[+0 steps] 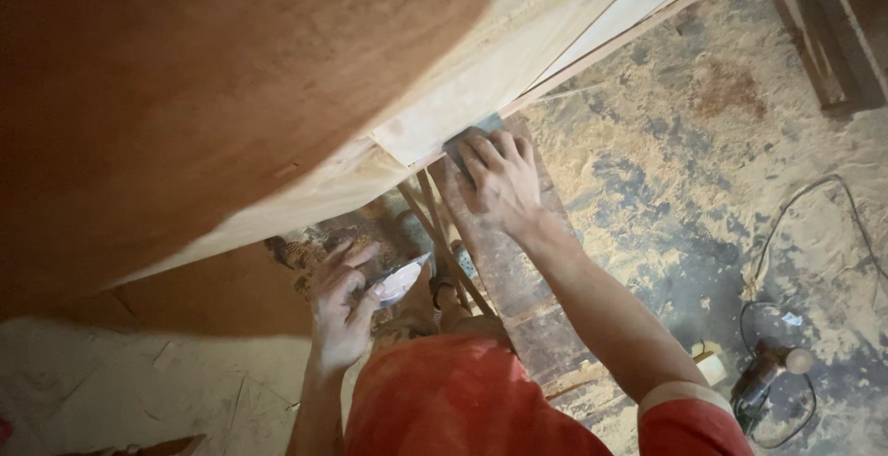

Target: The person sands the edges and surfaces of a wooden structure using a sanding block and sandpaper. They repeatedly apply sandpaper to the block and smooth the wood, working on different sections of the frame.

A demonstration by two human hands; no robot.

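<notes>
Two hands busy: right hand [499, 183] pressed flat, grip closed on a dark sanding block [470, 138] at the plywood panel's [231, 95] lower edge, long axis along it, left hand [342, 303] lower down pinching a white folded sheet [402, 280].

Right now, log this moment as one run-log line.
right hand: presses dark sanding block on pale board edge | left hand: holds small white piece | floor: sawdust, power tool
</notes>
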